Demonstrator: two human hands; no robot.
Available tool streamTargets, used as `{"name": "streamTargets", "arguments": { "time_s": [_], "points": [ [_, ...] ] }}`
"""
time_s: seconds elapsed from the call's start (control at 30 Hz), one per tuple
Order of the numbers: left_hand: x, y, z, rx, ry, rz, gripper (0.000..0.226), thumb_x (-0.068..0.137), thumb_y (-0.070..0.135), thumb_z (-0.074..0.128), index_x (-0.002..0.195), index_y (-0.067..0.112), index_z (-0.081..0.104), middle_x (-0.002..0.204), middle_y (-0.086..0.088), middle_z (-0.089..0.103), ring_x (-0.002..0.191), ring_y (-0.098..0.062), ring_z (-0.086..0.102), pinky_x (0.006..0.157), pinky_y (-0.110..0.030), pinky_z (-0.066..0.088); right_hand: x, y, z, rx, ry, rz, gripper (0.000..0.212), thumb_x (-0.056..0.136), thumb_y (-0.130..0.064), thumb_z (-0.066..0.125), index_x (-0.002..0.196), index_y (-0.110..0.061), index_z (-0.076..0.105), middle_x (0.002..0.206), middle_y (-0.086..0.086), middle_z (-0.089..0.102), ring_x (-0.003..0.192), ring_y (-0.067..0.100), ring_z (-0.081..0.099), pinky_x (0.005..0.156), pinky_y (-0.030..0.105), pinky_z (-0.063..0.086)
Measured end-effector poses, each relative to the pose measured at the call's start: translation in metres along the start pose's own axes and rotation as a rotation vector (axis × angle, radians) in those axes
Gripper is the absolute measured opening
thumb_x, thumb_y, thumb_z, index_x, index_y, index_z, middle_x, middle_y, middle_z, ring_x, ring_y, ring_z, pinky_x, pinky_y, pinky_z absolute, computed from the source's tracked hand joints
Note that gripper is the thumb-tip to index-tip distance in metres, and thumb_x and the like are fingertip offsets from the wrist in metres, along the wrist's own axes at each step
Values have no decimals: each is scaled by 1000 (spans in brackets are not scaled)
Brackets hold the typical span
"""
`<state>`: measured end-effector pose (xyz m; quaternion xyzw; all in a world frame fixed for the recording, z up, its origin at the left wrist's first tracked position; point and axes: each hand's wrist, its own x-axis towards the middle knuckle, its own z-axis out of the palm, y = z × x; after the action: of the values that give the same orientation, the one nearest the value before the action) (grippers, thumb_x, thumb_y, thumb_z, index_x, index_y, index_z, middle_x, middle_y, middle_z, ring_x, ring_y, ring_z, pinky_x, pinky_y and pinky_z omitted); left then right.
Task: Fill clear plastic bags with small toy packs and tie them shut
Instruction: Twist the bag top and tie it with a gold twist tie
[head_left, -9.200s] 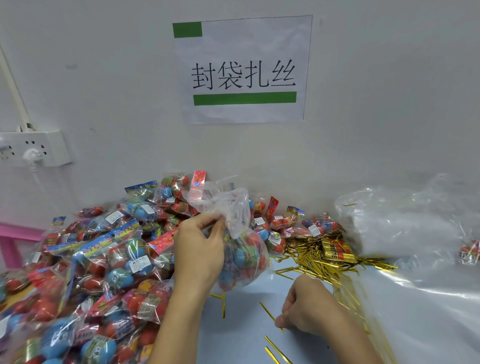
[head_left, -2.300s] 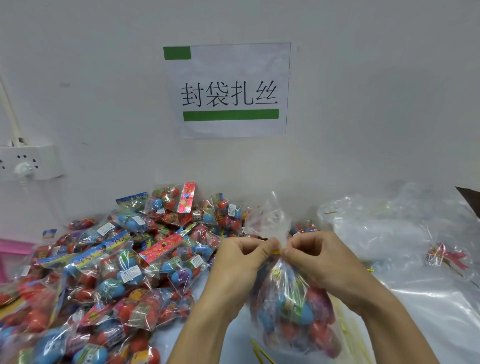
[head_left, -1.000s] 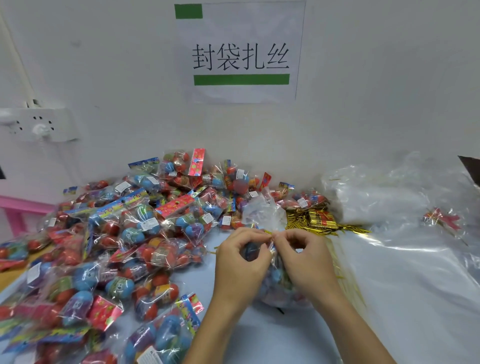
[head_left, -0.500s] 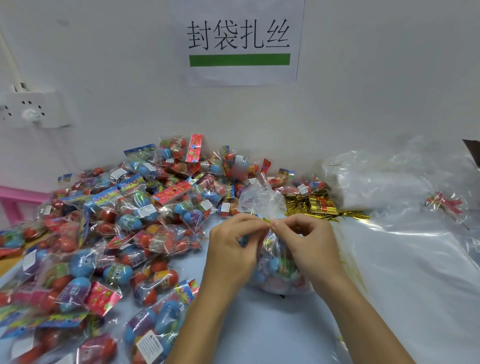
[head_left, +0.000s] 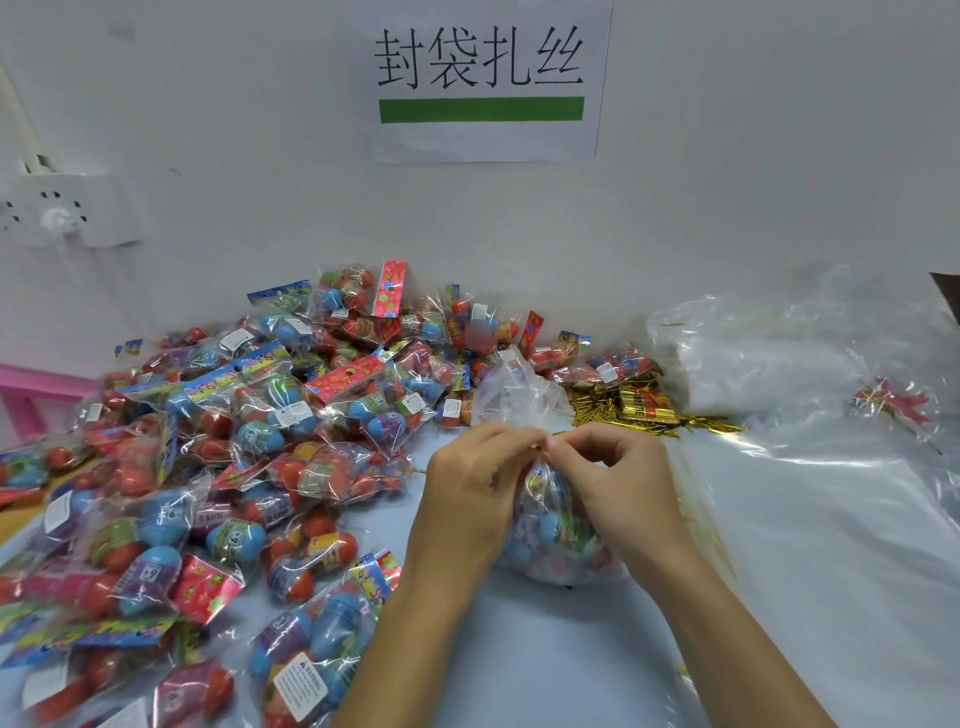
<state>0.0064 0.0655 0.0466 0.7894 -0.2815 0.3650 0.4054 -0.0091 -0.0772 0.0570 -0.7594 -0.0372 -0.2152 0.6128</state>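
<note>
One bag (head_left: 556, 525), neck pinched by two hands: left hand (head_left: 470, 499), right hand (head_left: 618, 488).

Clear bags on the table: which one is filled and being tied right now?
The filled clear bag between both hands: left hand and right hand pinch its gathered neck. The clear bags on the right lie flat and empty.

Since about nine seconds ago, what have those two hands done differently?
Then the left hand held the bag up alone while the right hand picked a gold tie off the table. Now the bag rests on the table and both hands pinch its neck. The toy pile stays put.
</note>
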Motion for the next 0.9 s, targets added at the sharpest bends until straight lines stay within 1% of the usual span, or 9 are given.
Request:
{"name": "streamTargets", "arguments": {
  "time_s": [0.07, 0.17, 0.27, 0.33, 0.47, 0.57, 0.67, 0.8, 0.9],
  "points": [
    [0, 1, -1, 32, -9, 16, 17, 83, -2, 74, 98, 5, 77, 91, -6, 73, 76, -17, 68, 69, -22, 53, 0, 0, 0, -13, -6, -7, 20, 87, -11, 75, 68, -18, 77, 67, -1, 72, 70, 19, 66, 66, 28, 52],
    [-2, 3, -3, 130, -16, 86, 13, 84, 4, 75, 97, 5, 76, 89, -7, 70, 73, -19, 66, 64, -31, 58, 0, 0, 2, -50, -7, -33, 16, 88, -12, 75, 72, -15, 78, 68, -1, 72, 71, 19, 66, 64, 26, 52],
    [-3, 4, -4, 218, 44, 98, 9, 87, 13, 71, 89, 5, 75, 83, -7, 64, 73, -23, 60, 57, -38, 54, -1, 1, 3, -69, 2, -52, 16, 87, -13, 76, 71, -15, 77, 68, -1, 71, 69, 20, 63, 60, 22, 49],
    [-3, 5, -4, 260, 63, 100, 7, 86, 13, 74, 85, 5, 74, 82, -7, 62, 74, -24, 57, 55, -40, 52, -2, 2, 4, -73, 12, -61, 17, 87, -11, 75, 71, -16, 77, 67, -3, 71, 68, 19, 62, 58, 17, 46],
    [-4, 8, -2, 329, 48, 73, 9, 84, 11, 78, 83, 7, 71, 86, -8, 58, 77, -25, 54, 52, -37, 48, -2, 2, 5, -77, 29, -53, 15, 87, -11, 75, 73, -15, 78, 69, -4, 71, 69, 15, 63, 60, 16, 46],
    [-5, 10, 1, 366, 33, 72, 11, 81, 2, 79, 84, 8, 70, 89, -9, 56, 80, -24, 52, 56, -32, 44, -4, 2, 7, -69, 59, -47, 14, 87, -9, 74, 74, -13, 78, 70, -2, 72, 69, 15, 62, 61, 16, 45],
    [-6, 9, 3, 384, 35, 83, 14, 79, -2, 79, 85, 8, 70, 90, -10, 55, 81, -26, 52, 58, -33, 44, -5, 2, 9, -68, 63, -40, 14, 88, -9, 73, 75, -12, 77, 70, -1, 71, 67, 14, 59, 61, 16, 43],
    [-8, 9, 3, 381, 86, 97, 9, 82, 2, 77, 85, 9, 73, 89, -10, 56, 82, -26, 53, 58, -34, 46, -5, 2, 10, -48, 67, -35, 14, 89, -9, 71, 75, -11, 75, 69, 0, 70, 69, 17, 59, 63, 21, 47],
    [-9, 9, 4, 385, 142, 102, 6, 83, 11, 79, 81, 9, 74, 84, -10, 56, 77, -29, 55, 58, -39, 48, -5, 1, 10, -38, 72, -28, 17, 89, -9, 71, 73, -12, 74, 67, -1, 69, 66, 13, 58, 65, 24, 49]
  ]
}}
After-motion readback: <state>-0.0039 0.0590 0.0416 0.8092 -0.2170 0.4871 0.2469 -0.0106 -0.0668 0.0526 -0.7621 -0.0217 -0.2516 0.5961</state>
